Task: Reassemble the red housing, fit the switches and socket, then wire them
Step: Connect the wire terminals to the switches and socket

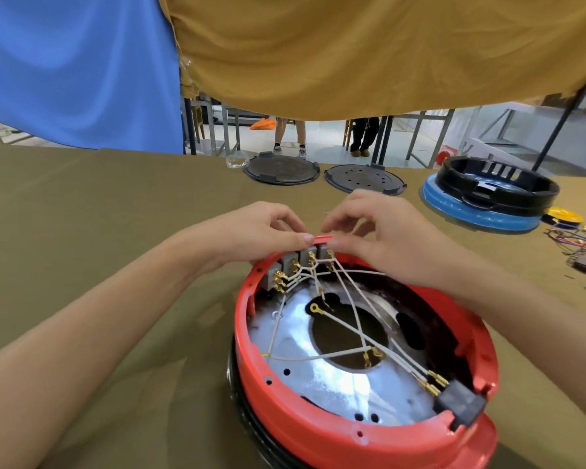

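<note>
Both hands, left [268, 231] and right [379, 231], pinch the switches [313, 257] on the stiff housing [318, 421]; thin wires [349, 292] beneath look fragile, so grip switch bodies.

Both hands' fingers [293, 228] cover the far rim of the red housing [318, 424], hiding the fronts of the switches [305, 262] there. The housing's near edge is cut off by the frame bottom. Hanging cloth [352, 55] hides two people in the background above the legs.

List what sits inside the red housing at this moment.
Inside the red housing: a silvery metal plate with a round central opening, white wires with brass terminals, grey switches along the far rim, a black socket at the near rim. Both hands cover the switch tops.
</note>
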Available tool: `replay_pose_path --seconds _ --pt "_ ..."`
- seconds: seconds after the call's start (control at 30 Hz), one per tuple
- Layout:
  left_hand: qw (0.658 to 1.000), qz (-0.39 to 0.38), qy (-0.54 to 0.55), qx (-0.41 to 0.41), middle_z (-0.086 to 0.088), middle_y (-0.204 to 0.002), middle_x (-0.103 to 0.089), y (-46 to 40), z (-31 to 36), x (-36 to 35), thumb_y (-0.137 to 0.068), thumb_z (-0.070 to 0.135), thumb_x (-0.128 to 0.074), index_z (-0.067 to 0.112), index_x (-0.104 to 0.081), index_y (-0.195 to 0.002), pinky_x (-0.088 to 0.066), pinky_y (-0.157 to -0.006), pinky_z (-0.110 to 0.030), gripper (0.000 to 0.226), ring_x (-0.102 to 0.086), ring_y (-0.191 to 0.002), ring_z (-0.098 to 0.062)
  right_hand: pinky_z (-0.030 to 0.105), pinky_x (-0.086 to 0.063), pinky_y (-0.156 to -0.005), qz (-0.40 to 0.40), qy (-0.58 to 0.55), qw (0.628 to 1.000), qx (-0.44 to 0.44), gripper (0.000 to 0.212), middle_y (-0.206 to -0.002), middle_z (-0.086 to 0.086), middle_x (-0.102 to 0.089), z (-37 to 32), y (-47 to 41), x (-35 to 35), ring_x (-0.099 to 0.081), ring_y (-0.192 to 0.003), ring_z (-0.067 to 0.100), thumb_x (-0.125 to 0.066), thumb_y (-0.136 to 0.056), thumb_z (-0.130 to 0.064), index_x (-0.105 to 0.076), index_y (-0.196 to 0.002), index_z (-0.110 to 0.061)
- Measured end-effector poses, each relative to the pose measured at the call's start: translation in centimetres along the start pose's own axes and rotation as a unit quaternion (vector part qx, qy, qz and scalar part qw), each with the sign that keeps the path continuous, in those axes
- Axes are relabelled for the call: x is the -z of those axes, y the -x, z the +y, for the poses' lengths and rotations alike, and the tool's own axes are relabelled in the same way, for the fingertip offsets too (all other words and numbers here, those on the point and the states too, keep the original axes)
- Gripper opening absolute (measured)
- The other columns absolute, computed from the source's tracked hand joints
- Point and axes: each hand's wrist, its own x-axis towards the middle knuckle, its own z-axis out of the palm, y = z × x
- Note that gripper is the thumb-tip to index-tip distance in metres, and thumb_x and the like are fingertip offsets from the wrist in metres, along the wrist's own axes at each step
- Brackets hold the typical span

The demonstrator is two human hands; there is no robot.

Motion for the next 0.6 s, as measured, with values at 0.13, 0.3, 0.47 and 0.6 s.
replay_pose_path --seconds 0.13,0.3,0.47,0.6 --pt "0.999 -0.044 -0.025 0.005 0.009 -0.078 -0.072 0.0 0.3 0.9 -0.086 0.040 -0.073 0.027 -0.075 -0.094 -0.048 -0.054 -0.015 0.015 -0.065 -0.066 -0.004 0.022 -0.049 -0.090 -0.102 -0.006 0.994 -0.048 0.036 -0.115 -0.012 -0.063 1.8 -1.2 0.4 -0.059 -0.104 0.002 -0.067 -0.092 -0.031 -0.062 -0.127 -0.026" --pt "0.999 0.022 0.002 -0.025 0.004 -0.075 -0.072 -0.3 -0.2 -0.2 -0.087 0.033 -0.073 0.025 -0.078 -0.085 -0.048 -0.055 -0.016 0.009 -0.062 -0.062 -0.004 0.020 -0.050 -0.079 -0.094 -0.063 0.991 -0.075 0.011 -0.089 -0.011 -0.072 3.1 -1.8 -1.2 -0.066 -0.082 0.004 -0.068 -0.092 -0.022 -0.072 -0.102 -0.024" --pt "0.986 0.134 -0.079 -0.057 0.011 -0.089 -0.074 -0.5 -0.3 -1.0 -0.091 0.038 -0.067 0.029 -0.076 -0.101 -0.053 -0.081 -0.029 0.016 -0.067 -0.083 -0.006 0.025 -0.047 -0.081 -0.049 -0.040 0.993 -0.102 0.017 -0.086 -0.021 -0.064 3.1 -2.2 -1.5 -0.060 -0.082 -0.004 -0.067 -0.093 -0.025 -0.073 -0.108 -0.022" --pt "0.968 0.181 -0.166 -0.061 0.007 -0.104 -0.066 1.1 0.9 -1.0 -0.092 0.044 -0.063 0.027 -0.067 -0.108 -0.043 -0.075 -0.019 0.024 -0.061 -0.094 -0.007 0.026 -0.050 -0.094 0.014 -0.049 0.996 -0.071 0.024 -0.112 -0.011 -0.068 1.8 -0.1 -0.1 -0.060 -0.103 0.004 -0.067 -0.092 -0.026 -0.069 -0.116 -0.023"
